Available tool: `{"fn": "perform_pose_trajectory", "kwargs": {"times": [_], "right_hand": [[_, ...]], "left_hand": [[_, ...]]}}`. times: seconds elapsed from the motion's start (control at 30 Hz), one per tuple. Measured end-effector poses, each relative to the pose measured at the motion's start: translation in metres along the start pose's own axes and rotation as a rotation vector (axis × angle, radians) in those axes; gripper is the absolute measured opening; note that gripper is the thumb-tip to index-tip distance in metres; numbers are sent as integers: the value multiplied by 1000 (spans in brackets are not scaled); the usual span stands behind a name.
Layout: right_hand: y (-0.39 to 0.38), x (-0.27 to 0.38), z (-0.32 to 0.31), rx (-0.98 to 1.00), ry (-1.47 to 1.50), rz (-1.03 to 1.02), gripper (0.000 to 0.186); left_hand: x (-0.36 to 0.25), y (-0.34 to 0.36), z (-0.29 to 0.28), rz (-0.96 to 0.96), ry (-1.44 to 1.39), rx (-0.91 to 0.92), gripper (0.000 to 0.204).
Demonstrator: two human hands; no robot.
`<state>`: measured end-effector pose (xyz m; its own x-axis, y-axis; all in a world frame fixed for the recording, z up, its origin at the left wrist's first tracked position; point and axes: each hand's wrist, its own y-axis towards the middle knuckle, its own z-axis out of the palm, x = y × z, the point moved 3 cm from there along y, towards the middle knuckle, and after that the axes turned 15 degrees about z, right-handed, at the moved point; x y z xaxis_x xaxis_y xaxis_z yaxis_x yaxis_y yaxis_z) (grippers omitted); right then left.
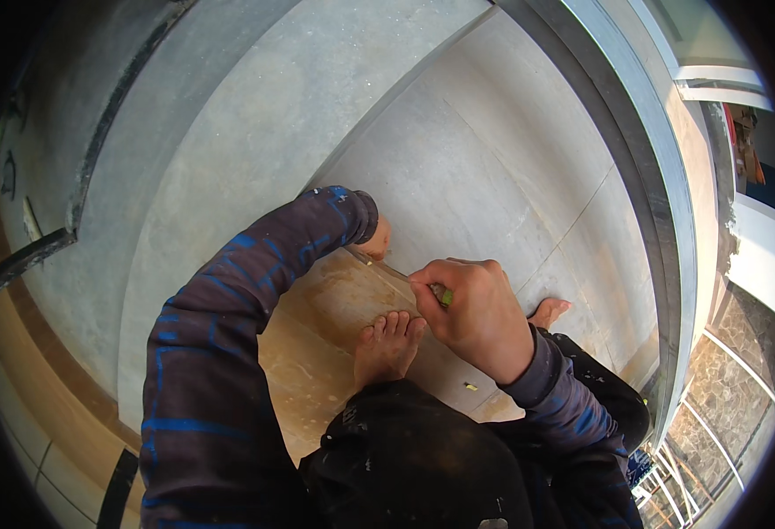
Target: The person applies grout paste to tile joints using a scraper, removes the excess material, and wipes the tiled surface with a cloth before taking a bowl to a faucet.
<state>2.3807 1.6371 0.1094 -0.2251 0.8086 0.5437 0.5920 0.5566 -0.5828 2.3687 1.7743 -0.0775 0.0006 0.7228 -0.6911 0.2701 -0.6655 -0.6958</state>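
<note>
The right hand [476, 309] is curled tightly round a green-handled tool [446, 297]; its thin shaft slants towards the left hand [379, 242], ahead of the bare left foot [389, 348]; the left hand bends down past its cuff, and I cannot tell whether its hidden fingers grip anything; a yellow-green scrap [470, 386] lies nearby.
</note>
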Motion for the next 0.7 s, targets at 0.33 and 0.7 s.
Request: {"fn": "perform_pose_trajectory", "kwargs": {"times": [0.33, 0.7], "right_hand": [[7, -16, 16, -21, -65, 9, 7], [11, -23, 14, -14, -16, 7, 8]], "left_hand": [[3, 8, -3, -2, -59, 17, 31], [10, 14, -1, 24, -16, 74, 39]]}}
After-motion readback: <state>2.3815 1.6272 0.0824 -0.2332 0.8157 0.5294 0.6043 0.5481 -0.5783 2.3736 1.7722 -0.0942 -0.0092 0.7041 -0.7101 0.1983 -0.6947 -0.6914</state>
